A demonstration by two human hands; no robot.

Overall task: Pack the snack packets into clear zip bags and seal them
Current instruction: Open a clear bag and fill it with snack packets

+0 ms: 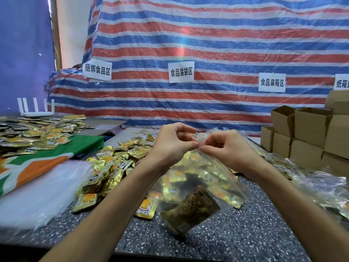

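A: Where's the zip bag [200, 188]?
B: Over the middle of the worktop [249, 235], hanging tilted from its top edge, gold snack packets [176, 176] inside.
A: Who holds it?
B: The left hand [170, 143] and right hand [226, 149] each pinch that edge, thumb against forefinger, tips nearly meeting.
A: Around it?
B: Loose packets [111, 165] heaped to its left; cardboard boxes [306, 137] along the right edge.

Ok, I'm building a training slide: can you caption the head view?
Left hand and right hand pinch the top of a clear zip bag of gold snack packets over a speckled table.
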